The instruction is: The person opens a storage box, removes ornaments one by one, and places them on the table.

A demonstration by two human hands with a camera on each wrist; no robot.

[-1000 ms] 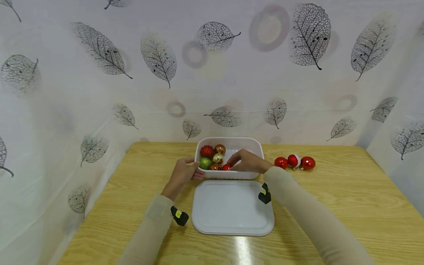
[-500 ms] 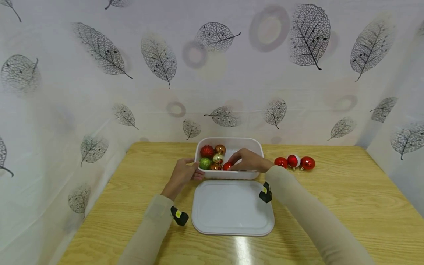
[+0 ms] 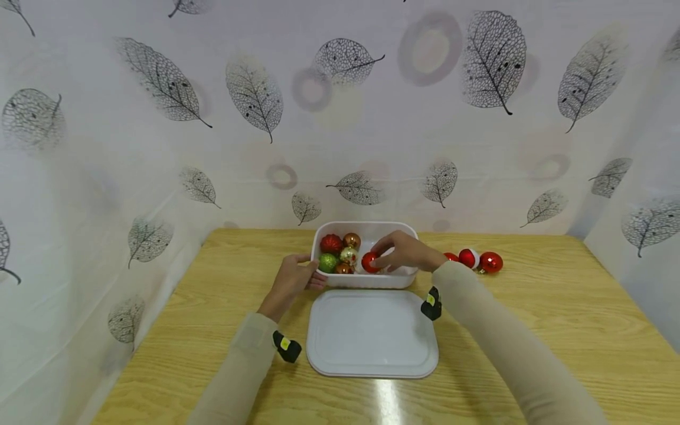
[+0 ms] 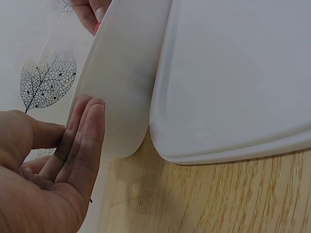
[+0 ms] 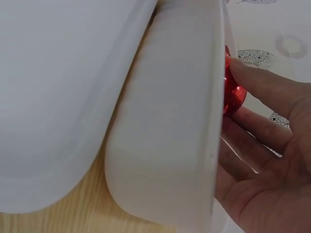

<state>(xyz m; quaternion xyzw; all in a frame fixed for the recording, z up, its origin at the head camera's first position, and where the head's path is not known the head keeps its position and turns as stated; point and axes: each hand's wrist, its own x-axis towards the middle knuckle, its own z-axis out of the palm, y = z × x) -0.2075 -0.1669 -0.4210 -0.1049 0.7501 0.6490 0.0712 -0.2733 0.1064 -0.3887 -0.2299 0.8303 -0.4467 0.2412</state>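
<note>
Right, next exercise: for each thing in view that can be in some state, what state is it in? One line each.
White box: open, baubles inside
White lid: off the box, lying on the table
Held red bauble: pinched by the right hand
Green bauble: loose in the box
Left hand: gripping the box's rim
Three outside baubles: on the table, leftmost partly hidden
</note>
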